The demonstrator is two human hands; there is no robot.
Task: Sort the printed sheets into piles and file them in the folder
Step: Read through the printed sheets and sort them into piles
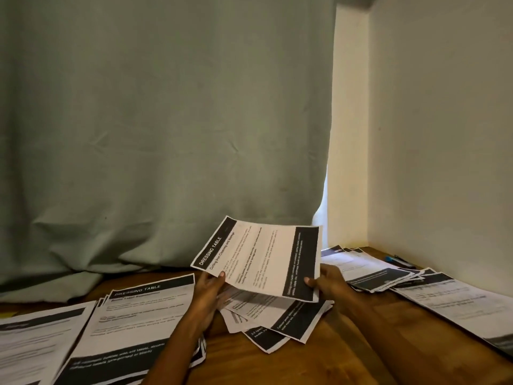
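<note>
Midway through sorting, a "Dressing Table" sheet [258,258] is pinched above the counter [347,343] by left hand [208,290] and right hand [327,282] fingers; unsorted sheets [277,318] lie beneath them, piles [133,323] flank both sides, no folder visible.

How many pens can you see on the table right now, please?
1, as far as I can tell: a blue-capped pen lies at the far right of the wooden table, beside the wall. Others may be hidden under the printed sheets.
</note>
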